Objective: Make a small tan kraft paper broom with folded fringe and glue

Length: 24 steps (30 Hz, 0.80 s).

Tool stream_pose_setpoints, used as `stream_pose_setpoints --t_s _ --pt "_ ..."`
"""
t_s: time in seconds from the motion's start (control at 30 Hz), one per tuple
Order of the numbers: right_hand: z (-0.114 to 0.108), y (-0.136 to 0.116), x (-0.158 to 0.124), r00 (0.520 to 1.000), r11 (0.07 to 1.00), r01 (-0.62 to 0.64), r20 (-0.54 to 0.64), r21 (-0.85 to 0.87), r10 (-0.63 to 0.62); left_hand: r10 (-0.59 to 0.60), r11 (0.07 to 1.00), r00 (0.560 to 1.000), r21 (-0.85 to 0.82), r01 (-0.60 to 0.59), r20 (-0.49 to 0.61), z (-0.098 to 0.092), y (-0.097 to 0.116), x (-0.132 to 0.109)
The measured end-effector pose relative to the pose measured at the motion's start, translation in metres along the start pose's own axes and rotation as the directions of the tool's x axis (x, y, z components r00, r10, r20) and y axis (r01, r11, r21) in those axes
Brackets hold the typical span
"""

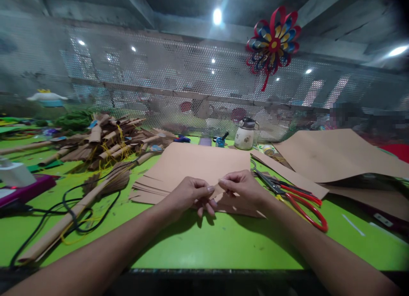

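Observation:
A stack of brown paper sheets [207, 157] lies on the green table, its left edge cut into strips. Over its near edge, my left hand [198, 195] pinches with thumb and index finger, the other fingers loosely curled. My right hand [238, 187], close beside it, is also in a pinch. A small piece of brown paper [217, 189] shows between the two hands, and both seem to hold it. Right of my right hand lie red-handled scissors [306, 206], with another pair partly under them.
Rolled brown paper pieces with yellow string [108, 144] pile up at the left, near a black cable [68, 206] and a power strip [41, 185]. A jug [246, 134] stands behind; large brown sheets [329, 155] lie right.

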State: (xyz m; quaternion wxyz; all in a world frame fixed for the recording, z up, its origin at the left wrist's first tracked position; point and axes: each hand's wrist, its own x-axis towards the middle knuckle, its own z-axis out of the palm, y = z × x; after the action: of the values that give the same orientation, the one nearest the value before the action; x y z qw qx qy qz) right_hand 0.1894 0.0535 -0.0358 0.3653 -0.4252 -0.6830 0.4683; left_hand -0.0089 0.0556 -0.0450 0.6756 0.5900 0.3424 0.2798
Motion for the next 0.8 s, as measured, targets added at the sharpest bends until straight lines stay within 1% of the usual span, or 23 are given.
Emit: stream_pose_setpoints --t_s 0.13,0.2,0.27,0.37,0.47,0.67,0.8 --pt "-0.003 0.002 0.002 0.997 0.999 0.002 0.081 0.046 -0.006 -0.011 1.000 0.998 -0.022 0.012 0.058 0.000 -0.001 0.001" --pt "-0.003 0.004 0.001 0.992 0.996 -0.021 0.128 0.083 0.010 -0.017 1.000 0.998 -0.025 0.018 0.059 0.001 -0.002 0.002" --pt "-0.002 0.004 0.000 0.988 0.993 -0.062 0.144 0.103 0.047 -0.023 0.999 0.998 -0.033 0.025 0.062 0.001 -0.004 0.002" --pt "0.001 0.001 -0.002 0.991 0.990 -0.102 0.095 0.097 0.093 -0.015 0.999 0.996 -0.049 0.019 0.089 0.000 -0.008 0.004" --pt "0.003 -0.001 -0.003 0.995 0.993 -0.096 0.023 0.070 0.095 -0.010 0.999 0.995 -0.043 0.015 0.098 0.000 -0.010 0.005" --pt "0.008 0.004 0.000 0.996 0.999 -0.014 -0.089 0.032 0.017 0.018 1.000 0.999 0.020 -0.019 0.046 0.004 -0.006 0.004" --pt "0.013 -0.002 -0.001 0.989 1.000 -0.020 -0.145 -0.019 0.017 0.004 0.998 1.000 0.062 -0.004 0.008 0.007 -0.002 0.003"
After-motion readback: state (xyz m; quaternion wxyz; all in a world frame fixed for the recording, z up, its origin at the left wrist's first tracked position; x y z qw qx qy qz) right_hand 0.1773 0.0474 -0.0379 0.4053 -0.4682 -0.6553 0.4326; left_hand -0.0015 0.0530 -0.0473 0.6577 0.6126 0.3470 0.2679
